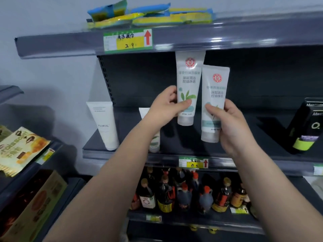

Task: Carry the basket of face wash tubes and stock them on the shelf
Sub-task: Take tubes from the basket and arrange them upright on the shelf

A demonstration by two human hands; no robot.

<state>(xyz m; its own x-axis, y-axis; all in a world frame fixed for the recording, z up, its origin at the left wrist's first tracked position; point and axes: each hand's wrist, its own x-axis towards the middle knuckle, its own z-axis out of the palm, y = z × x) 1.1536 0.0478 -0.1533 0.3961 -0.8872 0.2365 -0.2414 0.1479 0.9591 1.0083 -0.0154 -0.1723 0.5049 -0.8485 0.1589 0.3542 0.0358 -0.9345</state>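
My left hand (165,106) grips a white face wash tube (187,79) with a red logo and green leaf, cap down, held above the dark middle shelf (227,151). My right hand (232,124) grips a second matching tube (214,95), also cap down, just right of the first and slightly lower. A white "FLORAL" tube (105,124) stands at the shelf's left end. Another tube (154,140) stands behind my left forearm, mostly hidden. The basket is not in view.
A black boxed product (305,126) stands at the shelf's right. Blue-yellow packets (148,14) lie on the top shelf. Dark sauce bottles (190,193) fill the shelf below. Snack bags (19,149) and a carton (33,205) sit on the left rack.
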